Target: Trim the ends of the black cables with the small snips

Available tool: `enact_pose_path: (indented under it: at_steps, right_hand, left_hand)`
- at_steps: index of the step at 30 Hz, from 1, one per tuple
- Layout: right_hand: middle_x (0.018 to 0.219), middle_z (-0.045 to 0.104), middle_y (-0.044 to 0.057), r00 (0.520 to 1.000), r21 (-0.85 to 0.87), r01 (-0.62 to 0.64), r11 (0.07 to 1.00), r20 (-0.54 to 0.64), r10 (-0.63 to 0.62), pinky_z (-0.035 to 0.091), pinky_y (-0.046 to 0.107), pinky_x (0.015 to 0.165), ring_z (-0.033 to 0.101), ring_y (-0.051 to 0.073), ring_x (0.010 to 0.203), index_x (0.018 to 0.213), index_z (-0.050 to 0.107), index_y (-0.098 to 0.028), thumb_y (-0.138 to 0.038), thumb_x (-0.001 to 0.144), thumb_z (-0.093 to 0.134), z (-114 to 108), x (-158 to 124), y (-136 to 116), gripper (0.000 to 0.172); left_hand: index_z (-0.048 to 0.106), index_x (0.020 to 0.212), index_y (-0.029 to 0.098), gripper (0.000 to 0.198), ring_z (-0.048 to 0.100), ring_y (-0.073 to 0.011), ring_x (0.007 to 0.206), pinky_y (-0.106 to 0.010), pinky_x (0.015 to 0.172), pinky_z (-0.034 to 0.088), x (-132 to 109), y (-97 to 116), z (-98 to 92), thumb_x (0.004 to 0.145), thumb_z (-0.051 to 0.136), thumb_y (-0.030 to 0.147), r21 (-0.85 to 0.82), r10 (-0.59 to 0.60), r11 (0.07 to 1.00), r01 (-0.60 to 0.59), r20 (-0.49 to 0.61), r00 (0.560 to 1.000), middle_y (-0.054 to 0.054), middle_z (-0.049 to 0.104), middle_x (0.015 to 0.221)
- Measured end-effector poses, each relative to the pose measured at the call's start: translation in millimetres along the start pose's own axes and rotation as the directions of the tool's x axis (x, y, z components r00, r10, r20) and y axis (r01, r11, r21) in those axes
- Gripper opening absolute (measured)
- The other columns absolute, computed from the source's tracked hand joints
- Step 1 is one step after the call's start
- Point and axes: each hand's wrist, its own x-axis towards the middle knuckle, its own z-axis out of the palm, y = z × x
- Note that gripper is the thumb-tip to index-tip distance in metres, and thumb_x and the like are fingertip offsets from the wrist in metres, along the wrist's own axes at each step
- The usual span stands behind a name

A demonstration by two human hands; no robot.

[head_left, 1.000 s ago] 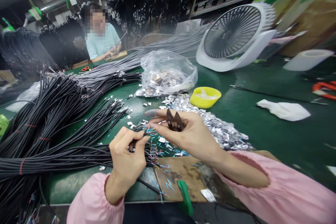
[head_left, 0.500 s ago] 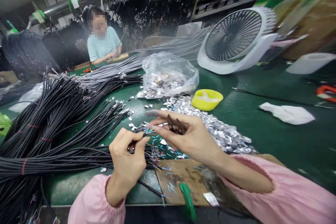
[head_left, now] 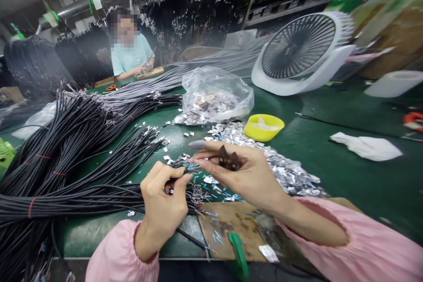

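Observation:
Near the middle, my left hand (head_left: 167,205) pinches a black cable close to its stripped end, where thin coloured wires (head_left: 194,165) fan out. My right hand (head_left: 244,169) comes in from the right, its thumb and fingertips closed at those wires. A dark brown tool (head_left: 229,158) with pointed jaws rests inside my right palm. Bundles of black cables (head_left: 82,198) lie to the left, some tied with red bands, their coloured wire ends just past my left hand. Silver foil scraps (head_left: 280,163) are heaped behind my right hand.
Behind are a plastic bag (head_left: 216,97) of scraps, a yellow dish (head_left: 263,128) and a white fan (head_left: 300,53). A brown board (head_left: 228,216) with a green-handled tool (head_left: 238,253) lies at the front edge. A person (head_left: 132,57) sits across the table.
The whole view has shifted slightly, so most things appear a little further right. The tool in my right palm has turned a little. Both hands keep nearly the same pose at the wires.

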Motion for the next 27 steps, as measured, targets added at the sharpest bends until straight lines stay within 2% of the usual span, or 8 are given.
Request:
enact_pose_path:
  at_steps: [5, 10, 13, 16, 21, 24, 25, 27]
  right_hand:
    - [0.066, 0.072, 0.003, 0.993, -0.125, 0.118, 0.985, 0.006, -0.118, 0.048, 0.017, 0.040, 0.059, 0.009, 0.045, 0.085, 0.067, -0.014, -0.017, 0.068, 0.063, 1, -2, -1, 0.018]
    - [0.067, 0.071, 0.002, 0.952, -0.221, 0.304, 0.926, 0.034, -0.305, 0.048, 0.015, 0.041, 0.060, 0.008, 0.048, 0.093, 0.066, -0.014, -0.010, 0.073, 0.058, 2, -5, -1, 0.021]
    - [0.070, 0.072, 0.001, 0.911, -0.287, 0.410, 0.866, 0.087, -0.402, 0.050, 0.014, 0.045, 0.062, 0.008, 0.050, 0.097, 0.065, -0.014, -0.006, 0.074, 0.056, 3, -7, 0, 0.026]
    - [0.072, 0.073, 0.002, 0.893, -0.331, 0.447, 0.831, 0.113, -0.436, 0.052, 0.015, 0.049, 0.064, 0.009, 0.053, 0.096, 0.066, -0.015, -0.007, 0.074, 0.056, 4, -8, 0, 0.026]
    - [0.070, 0.072, 0.000, 0.936, -0.320, 0.351, 0.880, 0.126, -0.328, 0.052, 0.019, 0.049, 0.063, 0.011, 0.050, 0.094, 0.069, -0.018, -0.011, 0.071, 0.056, 5, -5, 1, 0.027]
    - [0.071, 0.072, 0.001, 0.976, -0.307, 0.217, 0.927, 0.049, -0.212, 0.053, 0.025, 0.053, 0.063, 0.013, 0.053, 0.096, 0.069, -0.019, -0.017, 0.071, 0.057, 3, 0, 3, 0.028]
    - [0.072, 0.072, 0.002, 0.984, -0.293, 0.169, 0.941, 0.003, -0.176, 0.052, 0.025, 0.053, 0.063, 0.014, 0.055, 0.097, 0.069, -0.018, -0.019, 0.072, 0.057, 2, 2, 3, 0.028]
    - [0.073, 0.071, 0.004, 0.991, -0.257, 0.092, 0.962, -0.070, -0.114, 0.048, 0.025, 0.048, 0.061, 0.013, 0.054, 0.099, 0.069, -0.017, -0.023, 0.075, 0.056, -2, 6, 4, 0.028]
  left_hand:
    - [0.062, 0.074, 0.017, 0.005, 0.055, -0.0092, 0.059, -0.018, 0.053, 0.042, -1, 0, 2.0, 0.079, 0.060, 0.017, -0.012, -0.076, 0.997, 0.076, 0.001, 0.997, 0.001, 0.058, 0.066]
    - [0.065, 0.091, 0.019, 0.015, 0.055, -0.0095, 0.060, -0.018, 0.052, 0.043, -1, -1, 5.4, 0.084, 0.053, 0.024, -0.092, -0.166, 0.981, 0.171, 0.059, 0.984, -0.001, 0.059, 0.074]
    - [0.064, 0.088, 0.017, 0.018, 0.055, -0.0098, 0.059, -0.019, 0.052, 0.042, -1, -3, 7.3, 0.084, 0.052, 0.029, -0.149, -0.284, 0.943, 0.297, 0.101, 0.953, -0.002, 0.059, 0.072]
    - [0.063, 0.088, 0.016, 0.021, 0.051, -0.0089, 0.053, -0.018, 0.048, 0.040, 0, -6, 8.7, 0.084, 0.052, 0.033, -0.203, -0.404, 0.879, 0.431, 0.159, 0.901, 0.000, 0.054, 0.064]
    - [0.061, 0.085, 0.016, 0.019, 0.039, -0.0044, 0.044, -0.015, 0.040, 0.030, 6, -7, 7.4, 0.080, 0.056, 0.034, -0.324, -0.490, 0.794, 0.515, 0.162, 0.856, 0.005, 0.045, 0.058]
    - [0.060, 0.088, 0.016, 0.020, 0.037, -0.0037, 0.041, -0.015, 0.037, 0.028, 12, -8, 3.0, 0.080, 0.056, 0.034, -0.371, -0.497, 0.769, 0.521, 0.166, 0.852, 0.005, 0.045, 0.057]
    - [0.061, 0.088, 0.016, 0.020, 0.040, -0.0046, 0.041, -0.016, 0.039, 0.032, 14, -9, 0.8, 0.079, 0.056, 0.033, -0.345, -0.469, 0.786, 0.514, 0.210, 0.858, 0.005, 0.048, 0.057]
    - [0.065, 0.083, 0.016, 0.019, 0.052, -0.0089, 0.050, -0.019, 0.048, 0.042, 18, -14, -4.7, 0.080, 0.055, 0.032, -0.190, -0.369, 0.860, 0.473, 0.406, 0.836, 0.001, 0.056, 0.060]
